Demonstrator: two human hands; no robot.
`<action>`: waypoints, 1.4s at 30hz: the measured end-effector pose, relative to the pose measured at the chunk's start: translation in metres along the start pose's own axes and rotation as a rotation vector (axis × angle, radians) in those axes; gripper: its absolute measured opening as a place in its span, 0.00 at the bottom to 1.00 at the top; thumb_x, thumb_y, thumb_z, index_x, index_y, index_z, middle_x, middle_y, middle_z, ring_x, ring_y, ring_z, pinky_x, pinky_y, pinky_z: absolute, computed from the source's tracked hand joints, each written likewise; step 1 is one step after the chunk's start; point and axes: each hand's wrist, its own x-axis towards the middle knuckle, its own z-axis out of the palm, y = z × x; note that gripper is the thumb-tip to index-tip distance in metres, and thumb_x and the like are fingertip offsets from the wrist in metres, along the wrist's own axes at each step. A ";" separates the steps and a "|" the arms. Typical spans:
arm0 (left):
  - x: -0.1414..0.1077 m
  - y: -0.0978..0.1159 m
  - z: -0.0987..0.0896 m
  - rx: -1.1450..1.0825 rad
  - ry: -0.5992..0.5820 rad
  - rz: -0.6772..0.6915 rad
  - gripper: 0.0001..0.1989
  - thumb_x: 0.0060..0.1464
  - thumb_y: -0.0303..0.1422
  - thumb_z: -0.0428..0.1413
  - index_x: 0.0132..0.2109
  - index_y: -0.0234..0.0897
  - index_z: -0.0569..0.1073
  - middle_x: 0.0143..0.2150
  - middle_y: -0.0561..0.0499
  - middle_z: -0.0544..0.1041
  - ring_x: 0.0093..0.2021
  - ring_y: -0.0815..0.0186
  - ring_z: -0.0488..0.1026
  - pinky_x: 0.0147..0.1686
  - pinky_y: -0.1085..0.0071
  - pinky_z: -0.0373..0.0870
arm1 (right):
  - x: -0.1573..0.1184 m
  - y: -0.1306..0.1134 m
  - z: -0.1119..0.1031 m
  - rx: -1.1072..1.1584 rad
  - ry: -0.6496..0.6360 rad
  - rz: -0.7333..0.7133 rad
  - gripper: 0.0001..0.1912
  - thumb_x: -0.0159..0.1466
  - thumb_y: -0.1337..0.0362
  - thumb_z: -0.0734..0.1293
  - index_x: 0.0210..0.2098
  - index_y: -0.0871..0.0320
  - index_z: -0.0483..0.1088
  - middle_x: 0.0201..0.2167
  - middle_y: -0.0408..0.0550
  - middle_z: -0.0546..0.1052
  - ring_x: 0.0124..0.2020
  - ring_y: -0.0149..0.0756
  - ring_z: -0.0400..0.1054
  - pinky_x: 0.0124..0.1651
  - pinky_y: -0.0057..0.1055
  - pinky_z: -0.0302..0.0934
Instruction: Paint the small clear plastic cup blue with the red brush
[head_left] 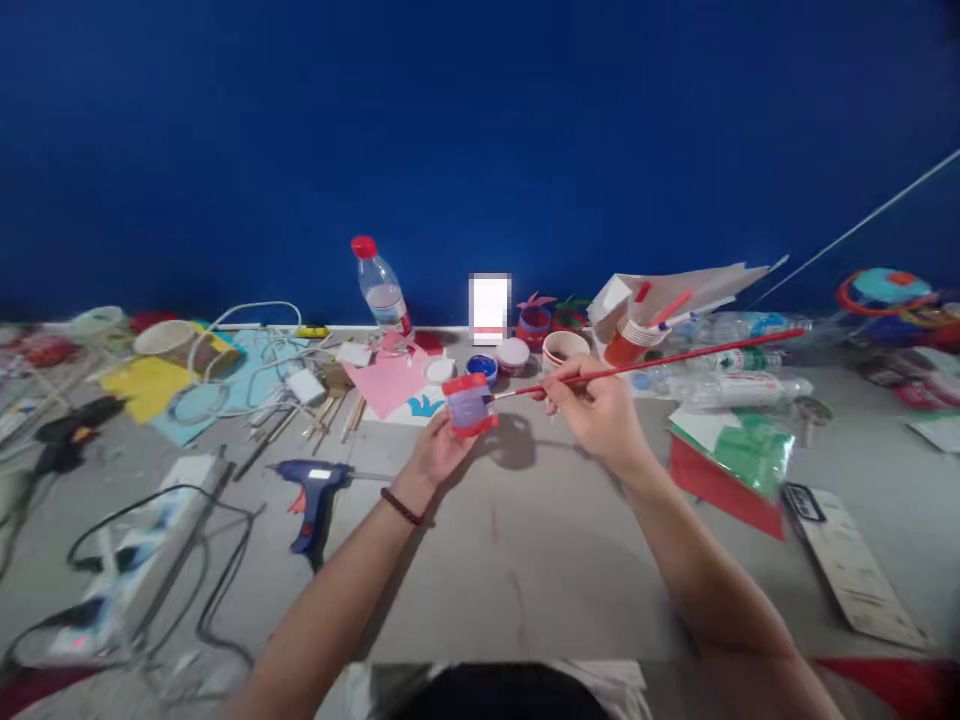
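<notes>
My left hand (441,452) is closed around a small piece with red bands at top and bottom and a pale violet middle (468,404); its exact kind I cannot make out. A long red-handled paintbrush (697,355) is pinched in my right hand (600,410), its dark tip against the right side of that piece. Just beyond the hands stand an open jar of blue paint (481,368), a jar with a pale pinkish top (513,354) and a paper cup (565,347) with dark contents.
A blue glue gun (321,490) and a power strip (150,560) with cables lie left. Behind are a red-capped bottle (384,290) and pink paper (390,378). On the right are a cup of brushes (630,342), plastic bottles (739,388), green sheet (750,450) and a long pale case (855,565).
</notes>
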 end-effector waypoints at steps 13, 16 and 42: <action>-0.002 0.000 -0.005 0.014 -0.009 -0.019 0.25 0.46 0.40 0.66 0.49 0.30 0.77 0.46 0.41 0.82 0.51 0.53 0.77 0.59 0.56 0.65 | 0.003 -0.007 -0.004 -0.035 0.038 0.058 0.13 0.64 0.54 0.68 0.29 0.56 0.67 0.24 0.45 0.77 0.26 0.34 0.73 0.30 0.32 0.66; -0.001 0.000 -0.005 0.021 0.016 -0.001 0.21 0.49 0.36 0.64 0.50 0.32 0.76 0.46 0.43 0.82 0.51 0.54 0.77 0.60 0.56 0.65 | 0.000 -0.010 -0.005 0.006 0.074 0.024 0.12 0.65 0.56 0.68 0.29 0.56 0.68 0.25 0.45 0.76 0.29 0.35 0.74 0.31 0.32 0.67; 0.003 -0.002 -0.004 0.059 0.024 -0.026 0.17 0.51 0.34 0.62 0.48 0.34 0.77 0.46 0.46 0.82 0.49 0.56 0.78 0.59 0.57 0.66 | -0.008 -0.013 0.001 -0.086 0.031 -0.037 0.10 0.66 0.62 0.65 0.29 0.56 0.68 0.25 0.43 0.72 0.26 0.31 0.68 0.29 0.30 0.60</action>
